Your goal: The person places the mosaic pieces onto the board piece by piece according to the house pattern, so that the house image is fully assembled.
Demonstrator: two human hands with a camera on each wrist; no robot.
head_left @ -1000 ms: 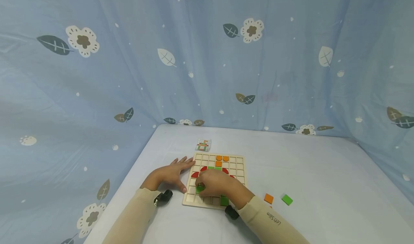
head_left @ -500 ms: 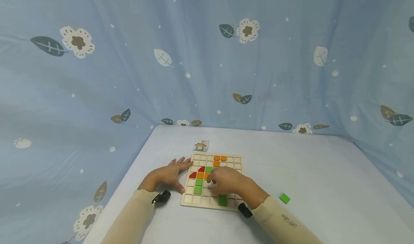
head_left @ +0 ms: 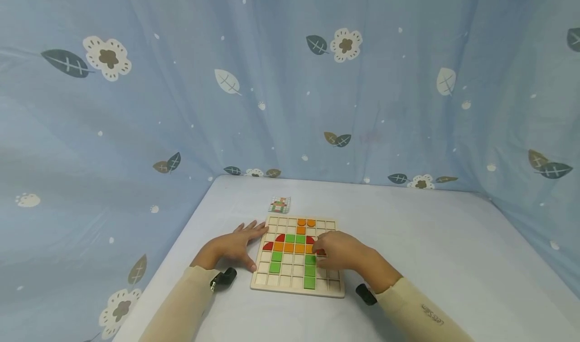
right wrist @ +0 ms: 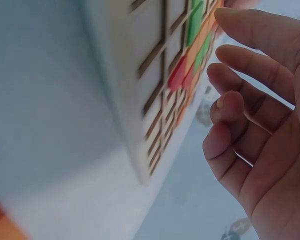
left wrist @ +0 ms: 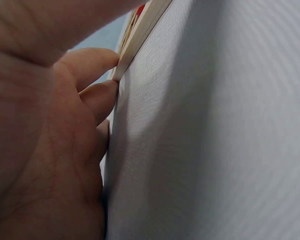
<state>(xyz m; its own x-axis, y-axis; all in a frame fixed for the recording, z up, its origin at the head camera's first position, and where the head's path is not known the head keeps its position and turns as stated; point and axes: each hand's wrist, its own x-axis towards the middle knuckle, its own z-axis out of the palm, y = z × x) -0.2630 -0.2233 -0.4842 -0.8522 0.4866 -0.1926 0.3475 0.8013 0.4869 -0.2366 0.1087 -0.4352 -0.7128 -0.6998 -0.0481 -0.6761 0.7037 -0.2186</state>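
Note:
A wooden grid board (head_left: 285, 282) lies on the white-covered table with orange, green and red pieces set in its squares. My left hand (head_left: 235, 244) rests beside it, fingers spread. In the left wrist view its fingertips (left wrist: 107, 57) touch the board's edge. Over the board's right side hovers my right hand (head_left: 342, 251), partly hiding a red piece (head_left: 320, 252). The right wrist view shows the right hand's (right wrist: 260, 100) fingers loosely bent, with nothing between them. Green tiles (head_left: 310, 271) form a column just left of this hand; two more green tiles (head_left: 275, 262) sit farther left.
A small pattern card (head_left: 279, 204) lies behind the board. An orange piece (right wrist: 5, 225) shows at the lower left corner of the right wrist view. A blue leaf-print curtain (head_left: 290, 80) surrounds the table (head_left: 408, 231).
My right hand has moved right across the board, uncovering the green tiles at left and in the column. It has let go of a green tile. The left hand stays at the board's edge.

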